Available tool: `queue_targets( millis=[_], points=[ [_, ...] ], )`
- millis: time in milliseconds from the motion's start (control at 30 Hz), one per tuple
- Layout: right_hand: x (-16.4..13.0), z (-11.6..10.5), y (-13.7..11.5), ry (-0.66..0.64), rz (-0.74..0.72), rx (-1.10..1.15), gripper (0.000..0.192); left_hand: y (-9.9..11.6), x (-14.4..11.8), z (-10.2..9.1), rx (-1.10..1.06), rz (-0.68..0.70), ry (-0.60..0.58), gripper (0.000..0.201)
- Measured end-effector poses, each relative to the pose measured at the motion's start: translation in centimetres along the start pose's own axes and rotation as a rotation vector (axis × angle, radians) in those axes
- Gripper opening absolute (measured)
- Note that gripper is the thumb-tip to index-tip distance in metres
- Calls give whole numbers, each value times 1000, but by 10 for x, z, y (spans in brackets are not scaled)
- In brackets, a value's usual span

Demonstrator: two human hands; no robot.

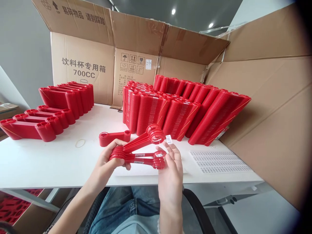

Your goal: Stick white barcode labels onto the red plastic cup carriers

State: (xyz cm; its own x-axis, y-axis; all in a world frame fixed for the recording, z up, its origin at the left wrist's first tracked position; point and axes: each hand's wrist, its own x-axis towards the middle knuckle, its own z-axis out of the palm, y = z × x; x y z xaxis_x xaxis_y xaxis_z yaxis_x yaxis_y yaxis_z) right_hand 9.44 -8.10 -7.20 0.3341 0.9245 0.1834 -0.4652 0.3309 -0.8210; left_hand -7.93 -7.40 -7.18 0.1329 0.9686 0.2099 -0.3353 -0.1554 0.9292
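My left hand (110,159) is closed around one end of a small stack of red plastic links (136,143), each a flat bar with a ring at both ends. At their far ends the links fan apart. Small white labels show on the bars of the lower ones. Beside the fanned rings, my right hand (172,165) has a small white label sticker (168,139) at its fingertips. Its thumb and a finger are close against the lower rings; whether they press on them I cannot tell. Just behind lies a short red stack (114,137).
Tall stacks of red links (151,110) stand at the back, some with rubber bands. More stacks (70,97) line the left side. A label sheet (219,161) lies right, a loose rubber band (80,143) left. Cardboard box walls (85,52) rise behind the white table (60,169).
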Motion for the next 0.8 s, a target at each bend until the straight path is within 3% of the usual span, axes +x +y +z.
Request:
queue_targets(
  millis=[200,400,467,567,633,667,733,800],
  points=[
    [4,6,14,181,-12,-113,46,-4,-2,4,142,9,-51,22],
    [6,1,20,181,-144,-222,32,-3,2,3,154,-25,-124,27],
    [3,0,19,239,-307,-332,31,-4,4,3,124,-90,-124,36],
    [-4,0,11,428,-759,-454,35,-6,6,4,50,-203,-74,47],
    [-9,-1,1,358,-930,-473,34,-7,6,7,-10,-258,-32,52],
    [-12,-1,-4,250,-920,-498,30,-7,7,8,-33,-277,-11,52],
    [-13,0,-13,17,-789,-611,17,-8,7,10,-58,-293,23,50],
    [-11,0,-16,-105,-686,-739,6,-8,8,11,-49,-290,26,44]
  ],
)
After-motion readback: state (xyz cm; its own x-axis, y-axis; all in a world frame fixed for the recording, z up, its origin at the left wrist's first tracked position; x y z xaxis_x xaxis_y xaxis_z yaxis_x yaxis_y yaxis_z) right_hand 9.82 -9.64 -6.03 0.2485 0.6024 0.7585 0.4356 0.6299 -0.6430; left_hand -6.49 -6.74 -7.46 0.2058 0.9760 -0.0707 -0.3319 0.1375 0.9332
